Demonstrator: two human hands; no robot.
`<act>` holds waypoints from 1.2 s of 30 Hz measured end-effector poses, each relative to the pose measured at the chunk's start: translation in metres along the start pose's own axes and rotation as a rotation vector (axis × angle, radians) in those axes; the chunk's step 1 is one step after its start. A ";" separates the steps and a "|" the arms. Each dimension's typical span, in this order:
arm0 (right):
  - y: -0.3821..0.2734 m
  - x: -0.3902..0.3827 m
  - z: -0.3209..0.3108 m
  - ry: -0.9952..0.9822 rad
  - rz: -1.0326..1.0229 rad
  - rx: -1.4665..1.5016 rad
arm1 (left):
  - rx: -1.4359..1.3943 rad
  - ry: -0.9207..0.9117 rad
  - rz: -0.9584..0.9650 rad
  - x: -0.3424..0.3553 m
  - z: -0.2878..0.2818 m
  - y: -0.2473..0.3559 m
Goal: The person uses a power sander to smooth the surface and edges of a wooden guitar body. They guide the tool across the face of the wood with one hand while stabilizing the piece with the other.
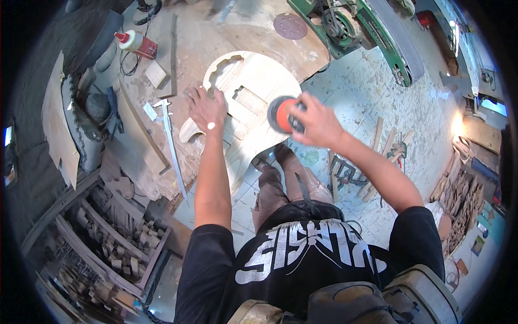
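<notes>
A pale wooden electric guitar body [278, 81] with routed cavities lies in the upper middle of the frame, at the front edge of a dusty workbench [237, 32], part of it jutting past that edge. The person's left hand [208, 110] rests on the body's left side, palm down with the fingers spread, just below the scalloped cavity. The right hand [318, 121] is closed around an orange and black orbital sander [283, 114], whose round pad overlaps the body's right edge; how fully the pad touches the wood cannot be told. The two hands are well apart, the body between them. Left of the left hand, a caliper [171, 143] lies lengthwise on the bench, and above it are a small wooden block [156, 74] and a white glue bottle [139, 45] with a red cap. A brown perforated sanding disc [290, 26] lies at the top centre, beside a green belt sander [345, 27] at the upper right. Lower down, right of centre, wooden strips [377, 181] lie on the floor; wood offcuts [129, 264] fill a rack at the lower left.
</notes>
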State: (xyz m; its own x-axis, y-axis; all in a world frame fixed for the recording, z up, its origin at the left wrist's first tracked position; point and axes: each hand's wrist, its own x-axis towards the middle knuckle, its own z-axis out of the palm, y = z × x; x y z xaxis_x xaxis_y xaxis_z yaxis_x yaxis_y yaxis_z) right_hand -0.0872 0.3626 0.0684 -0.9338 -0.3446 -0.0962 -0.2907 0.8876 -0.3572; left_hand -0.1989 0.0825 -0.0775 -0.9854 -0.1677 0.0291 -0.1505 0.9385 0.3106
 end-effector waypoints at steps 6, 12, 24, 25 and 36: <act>0.071 0.068 -0.024 0.200 0.171 -0.021 | 0.003 -0.012 -0.001 0.003 0.001 0.002; 0.043 0.063 -0.019 0.136 0.094 -0.061 | 0.008 0.009 0.021 0.002 0.000 0.001; 0.006 0.003 0.003 0.063 0.038 -0.012 | 0.007 -0.030 0.018 0.000 -0.007 0.004; 0.022 0.017 0.002 0.103 0.075 -0.039 | 0.015 -0.024 0.030 0.000 -0.008 0.006; 0.055 0.032 -0.009 0.153 0.137 -0.024 | 0.032 -0.024 0.009 0.001 -0.004 0.004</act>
State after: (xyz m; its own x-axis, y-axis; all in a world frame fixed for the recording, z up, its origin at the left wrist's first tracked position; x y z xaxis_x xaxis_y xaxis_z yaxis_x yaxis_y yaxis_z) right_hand -0.1350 0.4031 0.0539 -0.9852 -0.1713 0.0002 -0.1620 0.9308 -0.3275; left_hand -0.2007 0.0849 -0.0728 -0.9882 -0.1527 0.0088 -0.1442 0.9491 0.2802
